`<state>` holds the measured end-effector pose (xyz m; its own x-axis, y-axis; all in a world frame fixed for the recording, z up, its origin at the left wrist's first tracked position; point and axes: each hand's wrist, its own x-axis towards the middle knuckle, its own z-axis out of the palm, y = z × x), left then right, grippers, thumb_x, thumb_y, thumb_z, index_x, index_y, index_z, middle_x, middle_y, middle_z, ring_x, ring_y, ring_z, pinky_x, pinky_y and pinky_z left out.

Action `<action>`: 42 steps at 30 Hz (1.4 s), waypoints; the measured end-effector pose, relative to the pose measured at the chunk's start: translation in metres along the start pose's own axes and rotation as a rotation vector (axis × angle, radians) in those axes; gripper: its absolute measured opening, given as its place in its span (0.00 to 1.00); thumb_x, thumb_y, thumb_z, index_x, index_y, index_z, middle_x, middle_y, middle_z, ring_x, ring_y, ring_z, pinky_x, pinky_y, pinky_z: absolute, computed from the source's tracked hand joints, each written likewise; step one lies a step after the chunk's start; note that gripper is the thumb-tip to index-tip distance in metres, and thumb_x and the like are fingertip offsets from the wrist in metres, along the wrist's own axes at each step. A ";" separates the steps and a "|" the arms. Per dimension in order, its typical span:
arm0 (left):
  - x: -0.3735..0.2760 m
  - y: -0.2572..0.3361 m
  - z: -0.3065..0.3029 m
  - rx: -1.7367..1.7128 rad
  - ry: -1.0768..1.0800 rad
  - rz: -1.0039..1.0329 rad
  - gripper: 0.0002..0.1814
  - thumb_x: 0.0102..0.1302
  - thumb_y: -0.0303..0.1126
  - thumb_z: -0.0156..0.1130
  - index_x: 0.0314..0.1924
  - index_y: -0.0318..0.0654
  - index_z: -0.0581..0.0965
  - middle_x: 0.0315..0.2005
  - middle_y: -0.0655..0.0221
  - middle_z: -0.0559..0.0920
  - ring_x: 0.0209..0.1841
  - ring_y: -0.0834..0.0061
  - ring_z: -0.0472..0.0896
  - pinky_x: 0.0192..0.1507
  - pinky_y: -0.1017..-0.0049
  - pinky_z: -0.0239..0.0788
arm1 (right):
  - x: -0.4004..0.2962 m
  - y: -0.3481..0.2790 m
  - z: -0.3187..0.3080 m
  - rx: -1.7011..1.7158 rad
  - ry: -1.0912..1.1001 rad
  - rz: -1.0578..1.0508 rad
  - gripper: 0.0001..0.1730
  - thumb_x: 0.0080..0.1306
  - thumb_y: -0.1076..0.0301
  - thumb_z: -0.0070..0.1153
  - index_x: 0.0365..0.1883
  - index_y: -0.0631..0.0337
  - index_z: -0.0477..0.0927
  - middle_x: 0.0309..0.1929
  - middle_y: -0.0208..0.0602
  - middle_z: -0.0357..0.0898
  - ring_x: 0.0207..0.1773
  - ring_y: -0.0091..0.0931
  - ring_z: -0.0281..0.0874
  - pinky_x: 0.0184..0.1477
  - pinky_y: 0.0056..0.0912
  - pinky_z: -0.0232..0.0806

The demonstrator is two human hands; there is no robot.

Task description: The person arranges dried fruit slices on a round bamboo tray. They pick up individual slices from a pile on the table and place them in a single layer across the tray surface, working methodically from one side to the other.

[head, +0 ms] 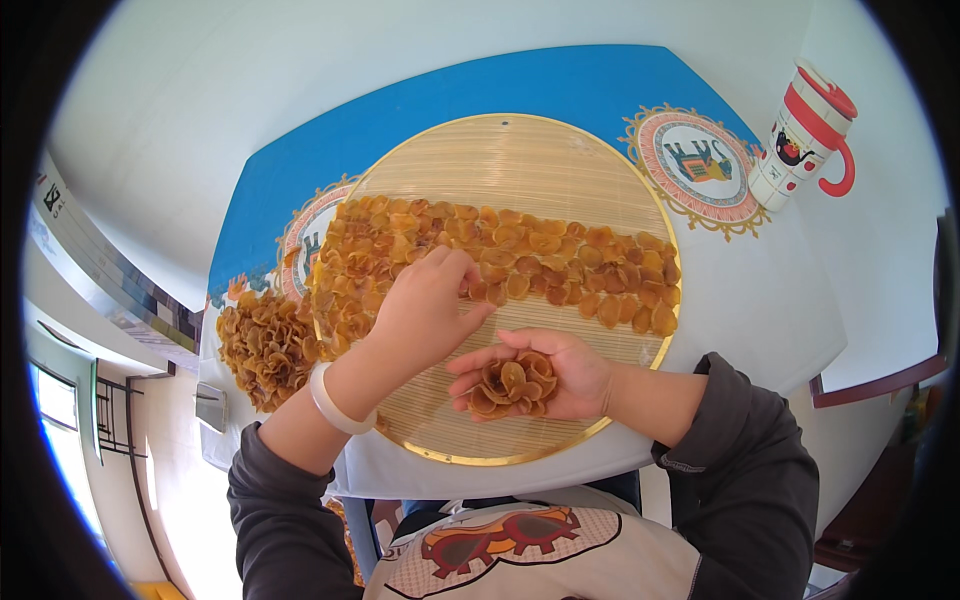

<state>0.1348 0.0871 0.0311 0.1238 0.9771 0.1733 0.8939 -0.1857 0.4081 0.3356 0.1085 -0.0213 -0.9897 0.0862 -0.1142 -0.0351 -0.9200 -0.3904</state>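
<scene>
A round bamboo-slat tray [517,161] with a shiny gold rim lies before me. Across its middle runs a broad band of thin, wrinkled amber-brown dried slices [544,240], laid close together and partly overlapping. My left hand [431,296], with a pale bangle [337,401] at the wrist, is palm down over this band's lower edge. Its fingers are bent at the slices; whether a slice is pinched between them is hidden. Palm up over the tray's near part, my right hand [577,371] cradles a small heap of the same slices [517,382].
A large pile of loose slices [266,349] sits left of the tray. At the far right stands a white and red lidded mug [802,139] with a handle. A blue and white tablecloth [465,86] with elephant medallions covers the table. A phone-like object [211,407] lies at the left edge.
</scene>
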 end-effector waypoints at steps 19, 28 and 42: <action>0.003 -0.004 0.014 0.034 0.045 0.070 0.15 0.55 0.33 0.77 0.36 0.40 0.78 0.33 0.66 0.79 0.38 0.62 0.81 0.41 0.63 0.74 | -0.001 -0.002 0.004 0.007 0.033 0.019 0.35 0.82 0.48 0.35 0.71 0.73 0.67 0.66 0.53 0.75 0.71 0.43 0.71 0.74 0.46 0.64; 0.004 -0.005 0.018 0.052 0.079 0.105 0.14 0.56 0.34 0.77 0.36 0.41 0.79 0.33 0.68 0.79 0.38 0.62 0.81 0.42 0.63 0.74 | 0.000 -0.001 0.003 0.013 0.036 0.016 0.36 0.82 0.49 0.35 0.72 0.74 0.66 0.67 0.55 0.74 0.72 0.46 0.69 0.76 0.48 0.62; 0.003 -0.004 0.003 0.006 0.061 0.124 0.14 0.54 0.31 0.77 0.39 0.41 0.82 0.35 0.66 0.81 0.41 0.61 0.83 0.43 0.63 0.75 | 0.000 0.001 0.001 0.023 0.005 0.009 0.34 0.82 0.48 0.35 0.70 0.71 0.70 0.63 0.48 0.79 0.67 0.39 0.76 0.71 0.42 0.69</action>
<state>0.1332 0.0914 0.0270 0.2075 0.9384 0.2762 0.8759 -0.3040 0.3748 0.3352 0.1077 -0.0206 -0.9893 0.0795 -0.1222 -0.0292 -0.9293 -0.3682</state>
